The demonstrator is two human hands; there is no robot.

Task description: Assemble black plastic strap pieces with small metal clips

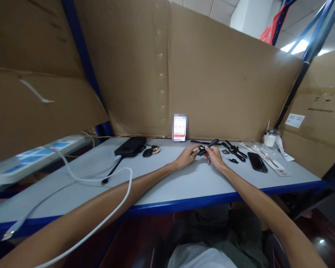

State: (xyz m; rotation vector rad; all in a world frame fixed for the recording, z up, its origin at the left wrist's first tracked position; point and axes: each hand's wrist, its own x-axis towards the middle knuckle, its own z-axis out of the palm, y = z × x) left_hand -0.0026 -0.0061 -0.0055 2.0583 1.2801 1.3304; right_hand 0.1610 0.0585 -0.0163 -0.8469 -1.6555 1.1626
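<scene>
Over the back half of the table, my left hand [186,156] and my right hand [214,155] meet around a small black part with a long rounded arm [213,143]. The fingers of both hands are closed on it; its exact kind is too small to make out. Just behind lies a thin black strip [197,142]. To the right of my right hand are a black piece with several arms [235,149], a small dark square piece [225,152] and a little black fitting [233,160].
A dark phone [257,162] lies at right, beside plastic packaging [273,163] and a cup [269,139]. A lit screen [179,127] leans on the cardboard wall [206,74]. At left sit a black box [130,146], dark oval items [147,152], a white cable [130,178] and a power strip [41,156].
</scene>
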